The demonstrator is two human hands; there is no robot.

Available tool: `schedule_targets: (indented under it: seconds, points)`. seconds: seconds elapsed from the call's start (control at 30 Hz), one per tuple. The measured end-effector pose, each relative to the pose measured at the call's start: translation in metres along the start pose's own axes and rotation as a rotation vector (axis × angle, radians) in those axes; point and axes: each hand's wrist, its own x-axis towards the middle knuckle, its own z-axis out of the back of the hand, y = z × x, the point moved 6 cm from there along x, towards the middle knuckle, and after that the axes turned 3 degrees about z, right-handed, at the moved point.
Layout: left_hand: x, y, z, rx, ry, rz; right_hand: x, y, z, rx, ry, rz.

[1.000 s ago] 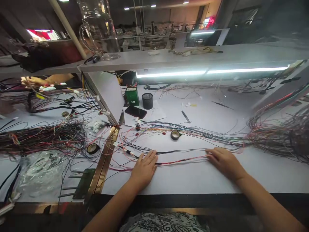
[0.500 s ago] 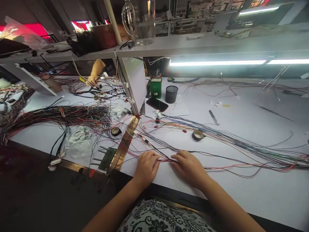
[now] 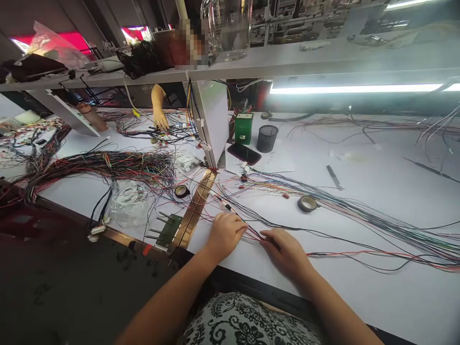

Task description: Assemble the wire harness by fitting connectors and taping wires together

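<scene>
Thin red and black wires (image 3: 255, 234) run between my two hands over the white table. My left hand (image 3: 227, 235) is closed on them, thumb against the fingers. To its right, my right hand (image 3: 285, 249) curls around the same wires, which come out past its wrist side as a red and black strand (image 3: 341, 253). Just beyond my left hand lies a dark wrapped piece of cable (image 3: 227, 206) with a white end. A long bundle of many-coloured wires (image 3: 334, 201) stretches away to the right, behind my hands.
A roll of black tape (image 3: 307, 204), tweezers (image 3: 334, 177), a phone (image 3: 244, 153), a mesh cup (image 3: 267, 139) and a green box (image 3: 244, 128) lie beyond. At left are a pin fixture (image 3: 168, 231), a plastic bag (image 3: 129, 203) and a thick wire bundle (image 3: 108, 167). A co-worker's hand (image 3: 160, 120) touches wires behind.
The whole view has shifted, so most things appear further right. My left hand has risen slightly with the wires, while the right stays on them. The co-worker's hand has moved among its wires.
</scene>
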Motion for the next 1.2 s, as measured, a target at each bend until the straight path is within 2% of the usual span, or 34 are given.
schedule_targets:
  seconds: [0.13, 0.23, 0.47, 0.57, 0.73, 0.9, 0.97, 1.03, 1.2]
  points:
    - [0.004, 0.0, -0.003, 0.125, -0.028, -0.012, -0.002, 0.001, 0.001, 0.029, -0.035, 0.0]
    - [0.0, -0.011, -0.002, 0.133, -0.076, -0.101, -0.004, -0.003, 0.002, 0.04, -0.055, -0.053]
    - [-0.005, -0.03, -0.004, 0.139, -0.017, -0.291, -0.004, -0.005, 0.0, 0.03, -0.04, -0.059]
    - [-0.002, -0.03, -0.001, 0.096, -0.007, -0.271, -0.003, -0.003, -0.001, 0.016, -0.045, -0.03]
    - [0.005, -0.031, -0.001, 0.021, 0.073, -0.173, -0.001, 0.002, -0.003, -0.043, -0.059, 0.023]
    - [0.01, -0.034, -0.004, 0.237, 0.108, -0.297, -0.002, 0.003, -0.003, -0.078, -0.061, 0.048]
    - [0.015, -0.021, 0.004, 0.341, 0.101, -0.295, -0.002, 0.003, -0.003, -0.084, -0.064, 0.048]
    - [0.022, 0.004, 0.021, 0.426, 0.083, -0.207, -0.002, 0.003, -0.003, -0.09, -0.065, 0.044]
    - [0.039, 0.084, 0.095, 0.538, -0.008, 0.08, -0.001, 0.005, -0.004, -0.098, -0.049, 0.047]
